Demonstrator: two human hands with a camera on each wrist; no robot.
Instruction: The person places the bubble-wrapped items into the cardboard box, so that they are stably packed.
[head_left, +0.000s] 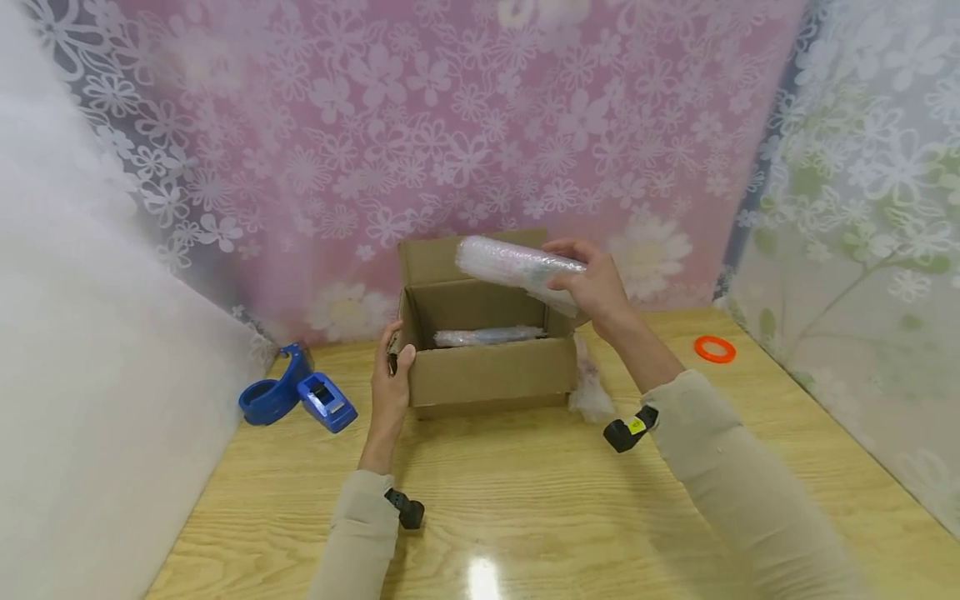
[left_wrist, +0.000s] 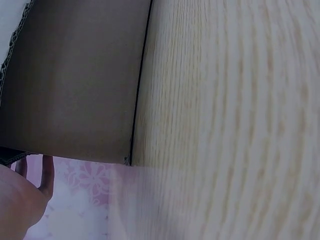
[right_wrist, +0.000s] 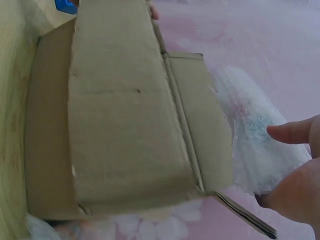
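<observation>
Bubble-wrapped roll (head_left: pixel 517 267) in right hand (head_left: pixel 592 283) above box (head_left: pixel 487 375)

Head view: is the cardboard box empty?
No: a bubble-wrapped roll already lies inside the cardboard box, below the one the right hand holds.

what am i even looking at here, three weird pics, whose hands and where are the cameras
No machine here: a person works with bare hands, wearing three cameras. The wide picture comes from the head; the two close ones come from the wrists. On the wooden table stands an open cardboard box with one bubble-wrapped roll inside. The left hand grips the box's left edge. The right hand holds a second bubble-wrapped bundle above the box. A blue tape dispenser lies to the left, an orange ring to the right.
</observation>
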